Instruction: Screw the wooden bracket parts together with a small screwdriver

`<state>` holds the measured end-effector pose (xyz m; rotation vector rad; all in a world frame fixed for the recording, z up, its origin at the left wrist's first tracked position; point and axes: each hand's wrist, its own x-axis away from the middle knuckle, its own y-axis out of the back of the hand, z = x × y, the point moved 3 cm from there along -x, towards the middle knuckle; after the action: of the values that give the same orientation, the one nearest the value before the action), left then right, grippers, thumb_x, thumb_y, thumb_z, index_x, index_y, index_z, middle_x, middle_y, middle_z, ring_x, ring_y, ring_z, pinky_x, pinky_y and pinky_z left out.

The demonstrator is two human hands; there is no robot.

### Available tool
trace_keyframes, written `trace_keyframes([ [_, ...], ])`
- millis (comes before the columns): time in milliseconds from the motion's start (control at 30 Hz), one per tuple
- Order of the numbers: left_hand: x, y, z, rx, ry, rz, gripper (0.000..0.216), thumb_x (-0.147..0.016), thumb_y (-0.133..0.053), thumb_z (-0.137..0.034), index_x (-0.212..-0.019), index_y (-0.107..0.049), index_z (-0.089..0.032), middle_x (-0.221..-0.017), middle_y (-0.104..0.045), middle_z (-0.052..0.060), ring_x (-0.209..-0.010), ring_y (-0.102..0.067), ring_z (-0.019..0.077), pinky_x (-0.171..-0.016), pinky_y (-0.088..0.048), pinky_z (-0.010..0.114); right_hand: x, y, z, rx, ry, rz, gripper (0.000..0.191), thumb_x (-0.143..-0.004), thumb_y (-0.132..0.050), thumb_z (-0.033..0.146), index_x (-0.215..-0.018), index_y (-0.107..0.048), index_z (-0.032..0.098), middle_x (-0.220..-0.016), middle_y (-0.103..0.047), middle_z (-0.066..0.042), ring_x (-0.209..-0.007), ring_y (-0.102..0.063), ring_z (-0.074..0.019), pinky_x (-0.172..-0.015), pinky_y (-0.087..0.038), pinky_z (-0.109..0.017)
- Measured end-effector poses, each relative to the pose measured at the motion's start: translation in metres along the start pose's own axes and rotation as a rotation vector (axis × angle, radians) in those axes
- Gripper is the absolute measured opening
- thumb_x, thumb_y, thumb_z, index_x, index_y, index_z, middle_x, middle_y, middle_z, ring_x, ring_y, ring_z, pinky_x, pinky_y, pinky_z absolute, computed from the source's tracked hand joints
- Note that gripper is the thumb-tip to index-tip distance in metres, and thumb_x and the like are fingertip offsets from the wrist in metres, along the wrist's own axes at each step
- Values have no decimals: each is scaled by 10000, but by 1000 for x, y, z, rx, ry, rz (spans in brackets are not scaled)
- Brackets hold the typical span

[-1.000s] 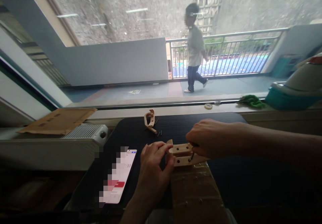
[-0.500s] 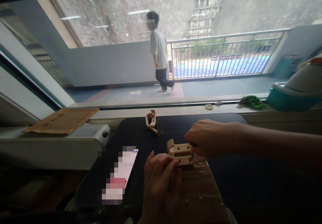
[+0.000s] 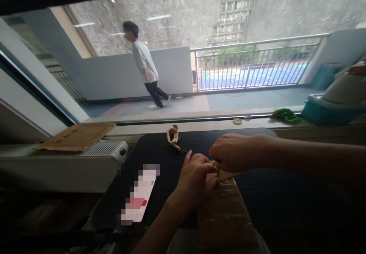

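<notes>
A pale wooden piece with drilled holes (image 3: 228,176) rests on a brown, tape-wrapped box (image 3: 228,216). My left hand (image 3: 197,172) lies over its left part and grips it, hiding most of it. Closed above the piece, my right hand (image 3: 233,152) holds a thin metal rod (image 3: 218,172) standing upright against the wood; its upper end is hidden in my fingers, so its kind is unclear. Farther back on the table sits a curved wooden part (image 3: 173,136), with several small screws (image 3: 183,150) beside it.
The dark table (image 3: 148,151) carries a lit phone (image 3: 143,197) at left. A brown envelope (image 3: 77,136) lies by a white radiator (image 3: 104,149). On the sill are a tape roll (image 3: 237,121), a green cloth (image 3: 286,115) and a teal container (image 3: 331,111). Outside the window a person (image 3: 144,61) walks.
My left hand has moved right and forward, now covering much of the wooden piece and close to the rod. My right hand has barely moved. The person outside has walked left.
</notes>
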<state>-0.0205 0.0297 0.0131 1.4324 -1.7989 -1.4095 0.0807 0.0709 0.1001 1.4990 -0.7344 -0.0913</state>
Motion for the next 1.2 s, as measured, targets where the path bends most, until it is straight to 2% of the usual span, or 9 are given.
trace_keyframes([
  [133,-5,-9,0,6,2,81,133,-712,-666,-242,-842,-682,-263,-871,-637,5,-984,-523,211,-1050,-211,495,4,1,-1,-2,-4,-1,182,-807,-511,232,-765,-664,142,-683,-646,-52,-597,-557,-135,-477,-272,-237],
  [400,-5,-10,-3,-14,9,30,108,-693,-615,-155,-706,-677,-243,-832,-651,-2,-961,-527,217,-1058,-190,520,-6,3,7,12,62,-5,128,-749,-579,192,-794,-672,118,-717,-659,-76,-691,-602,-180,-500,-293,-248],
  [533,-6,-13,-3,-15,48,28,106,-705,-617,-171,-723,-681,-255,-817,-653,-6,-957,-525,216,-1053,-160,554,-7,3,6,17,56,13,129,-749,-583,196,-791,-675,116,-690,-648,-70,-656,-593,-173,-488,-294,-246],
  [667,-8,-15,-6,-60,74,59,75,-720,-618,-207,-667,-663,-235,-802,-645,6,-949,-518,227,-1033,-187,564,-3,8,1,15,61,23,172,-796,-532,217,-787,-672,116,-666,-637,-58,-590,-560,-142,-480,-293,-239],
  [933,-11,-11,-12,-142,109,103,27,-700,-631,-205,-674,-627,-200,-831,-643,26,-954,-523,239,-1008,-238,553,-4,6,-4,5,64,-4,157,-793,-534,208,-784,-667,127,-645,-624,-44,-561,-531,-131,-479,-292,-240],
  [1200,-10,-5,-13,-119,67,131,43,-704,-613,-188,-718,-631,-224,-862,-634,19,-971,-524,241,-1023,-205,574,3,-1,-4,-17,102,-45,141,-785,-552,226,-727,-646,139,-642,-626,-41,-576,-548,-141,-471,-259,-242],
])
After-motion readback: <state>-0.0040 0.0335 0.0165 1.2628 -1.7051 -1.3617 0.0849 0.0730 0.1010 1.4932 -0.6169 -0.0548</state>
